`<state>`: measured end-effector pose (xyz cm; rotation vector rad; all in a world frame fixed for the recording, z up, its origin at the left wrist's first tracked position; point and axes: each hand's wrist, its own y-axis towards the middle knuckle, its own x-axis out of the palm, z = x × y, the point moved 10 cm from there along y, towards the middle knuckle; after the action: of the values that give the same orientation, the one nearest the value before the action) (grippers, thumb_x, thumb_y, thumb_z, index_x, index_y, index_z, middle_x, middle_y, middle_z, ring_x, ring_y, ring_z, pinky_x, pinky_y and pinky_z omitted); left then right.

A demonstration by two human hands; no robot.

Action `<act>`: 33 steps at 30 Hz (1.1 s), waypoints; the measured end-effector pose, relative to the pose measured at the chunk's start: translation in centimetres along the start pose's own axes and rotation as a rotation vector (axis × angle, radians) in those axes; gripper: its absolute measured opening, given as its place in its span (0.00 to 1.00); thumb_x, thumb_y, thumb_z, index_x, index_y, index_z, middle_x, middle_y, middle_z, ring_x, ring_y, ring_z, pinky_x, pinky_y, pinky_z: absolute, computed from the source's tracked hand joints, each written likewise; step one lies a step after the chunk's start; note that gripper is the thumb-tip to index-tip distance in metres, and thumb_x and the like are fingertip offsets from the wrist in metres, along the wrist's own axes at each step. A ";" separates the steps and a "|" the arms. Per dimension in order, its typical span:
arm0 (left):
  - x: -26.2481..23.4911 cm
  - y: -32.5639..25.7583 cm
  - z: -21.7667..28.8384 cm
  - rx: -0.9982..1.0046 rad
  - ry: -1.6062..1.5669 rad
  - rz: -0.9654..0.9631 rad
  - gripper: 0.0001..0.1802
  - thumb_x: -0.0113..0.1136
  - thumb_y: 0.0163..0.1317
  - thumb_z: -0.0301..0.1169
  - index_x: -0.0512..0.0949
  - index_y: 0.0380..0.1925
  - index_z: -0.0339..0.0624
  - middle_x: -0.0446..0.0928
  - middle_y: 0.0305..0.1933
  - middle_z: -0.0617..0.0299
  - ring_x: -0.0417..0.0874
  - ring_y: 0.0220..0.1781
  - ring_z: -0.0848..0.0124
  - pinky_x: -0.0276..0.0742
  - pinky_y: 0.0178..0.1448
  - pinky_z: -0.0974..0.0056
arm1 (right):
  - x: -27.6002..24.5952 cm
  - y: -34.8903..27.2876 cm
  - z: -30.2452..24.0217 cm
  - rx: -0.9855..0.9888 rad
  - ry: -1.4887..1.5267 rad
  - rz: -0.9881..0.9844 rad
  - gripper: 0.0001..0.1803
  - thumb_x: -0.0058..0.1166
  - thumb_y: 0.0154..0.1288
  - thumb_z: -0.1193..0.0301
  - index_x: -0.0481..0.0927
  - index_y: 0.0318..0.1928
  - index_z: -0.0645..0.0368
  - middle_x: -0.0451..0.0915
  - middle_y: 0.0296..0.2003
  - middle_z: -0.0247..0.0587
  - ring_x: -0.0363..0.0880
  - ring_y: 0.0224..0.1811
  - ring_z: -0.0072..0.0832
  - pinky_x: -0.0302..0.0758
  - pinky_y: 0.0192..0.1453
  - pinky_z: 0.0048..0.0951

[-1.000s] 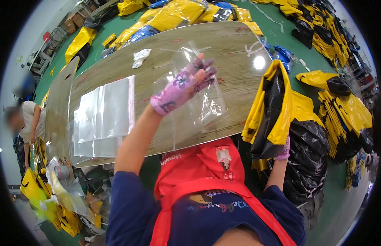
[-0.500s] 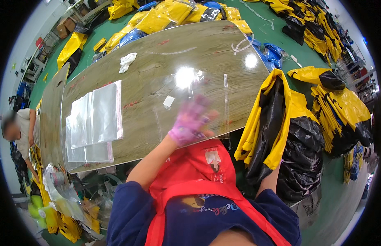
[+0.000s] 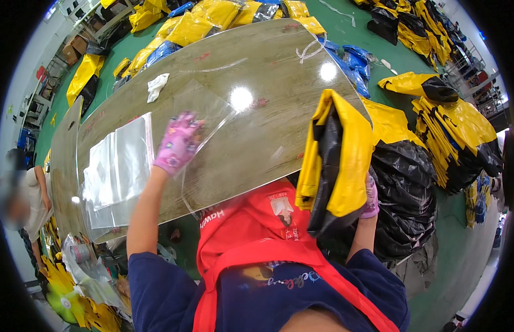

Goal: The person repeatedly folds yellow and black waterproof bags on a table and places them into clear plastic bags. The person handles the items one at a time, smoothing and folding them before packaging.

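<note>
Left hand (image 3: 178,145), in a pink patterned glove, lies flat with fingers spread on a clear plastic bag (image 3: 204,124), empty, on the wooden table (image 3: 279,110). A stack of clear bags (image 3: 117,166) sits just beside it. Right hand (image 3: 370,198) is closed around a folded yellow-and-black garment (image 3: 337,157), held upright at the table's edge.

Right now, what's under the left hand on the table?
The left hand presses flat on a clear bag lying on the wooden table. The tabletop shows through the plastic around the glove; the patch directly under the palm is covered. A stack of clear bags lies beside it.
</note>
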<state>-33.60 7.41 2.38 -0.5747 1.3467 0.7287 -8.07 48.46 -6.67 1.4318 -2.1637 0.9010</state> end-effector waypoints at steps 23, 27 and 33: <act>5.3 -4.5 7.4 0.069 -0.091 0.007 0.26 0.45 0.66 0.37 0.65 0.65 0.51 0.56 0.73 0.55 0.51 0.75 0.55 0.38 0.77 0.46 | 9.7 -3.3 2.0 0.129 -0.812 0.000 0.23 0.60 0.64 0.62 0.77 0.53 0.67 0.82 0.43 0.36 0.78 0.41 0.18 0.74 0.47 0.21; 3.8 -4.9 8.3 0.060 -0.149 0.000 0.27 0.49 0.65 0.38 0.65 0.65 0.50 0.57 0.73 0.55 0.50 0.76 0.53 0.38 0.77 0.46 | 8.8 -3.3 3.2 0.185 -0.826 0.039 0.23 0.60 0.64 0.64 0.76 0.55 0.67 0.82 0.44 0.35 0.78 0.41 0.18 0.74 0.48 0.20; 5.6 -4.9 7.7 0.082 -0.062 0.044 0.25 0.44 0.68 0.39 0.66 0.65 0.52 0.59 0.72 0.59 0.52 0.75 0.54 0.39 0.77 0.48 | 7.6 -3.3 2.7 0.116 -0.919 0.050 0.21 0.60 0.65 0.63 0.79 0.51 0.67 0.83 0.42 0.35 0.78 0.41 0.17 0.73 0.47 0.20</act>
<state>-24.45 10.66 -2.25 -0.4548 1.3293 0.7178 -8.02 40.60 -2.78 2.1478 -2.7999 0.3952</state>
